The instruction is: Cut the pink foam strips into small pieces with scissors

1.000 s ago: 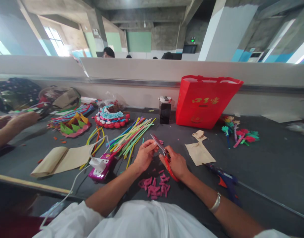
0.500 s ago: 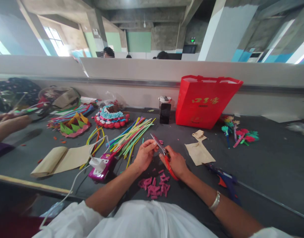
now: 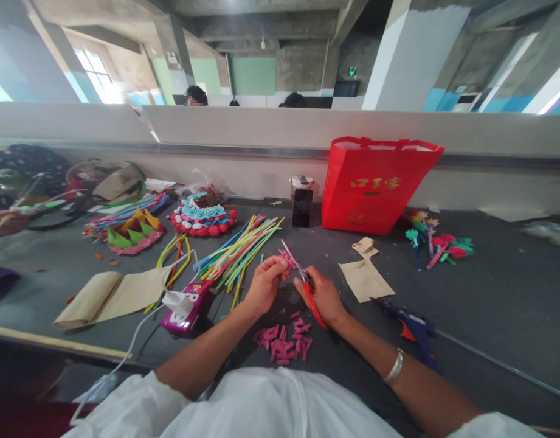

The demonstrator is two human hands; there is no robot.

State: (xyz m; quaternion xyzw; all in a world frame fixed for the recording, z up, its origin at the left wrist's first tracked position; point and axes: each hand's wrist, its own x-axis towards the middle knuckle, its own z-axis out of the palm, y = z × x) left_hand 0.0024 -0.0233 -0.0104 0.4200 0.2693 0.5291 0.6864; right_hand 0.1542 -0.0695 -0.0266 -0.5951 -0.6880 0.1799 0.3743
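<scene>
My right hand (image 3: 323,295) is closed around red-handled scissors (image 3: 302,280), whose blades point up and left. My left hand (image 3: 264,283) pinches a small pink strip (image 3: 287,258) held against the blades. Below both hands, a pile of several short pink cut pieces (image 3: 284,344) lies on the dark table (image 3: 489,292). A silver bangle (image 3: 393,367) sits on my right wrist.
A bundle of coloured sticks (image 3: 238,249) lies left of my hands, beside a pink glue gun (image 3: 188,304) with a white cord and a brown paper sheet (image 3: 110,292). Brown paper scraps (image 3: 365,277), a blue glue gun (image 3: 411,328), a red bag (image 3: 375,182), a dark bottle (image 3: 301,201), craft flowers (image 3: 437,243) and a decorated cake shape (image 3: 202,216) stand around.
The pink strip now shows more clearly at the scissor blades. Another person's hand at the far left has drawn back almost out of view. The camera has shifted slightly.
</scene>
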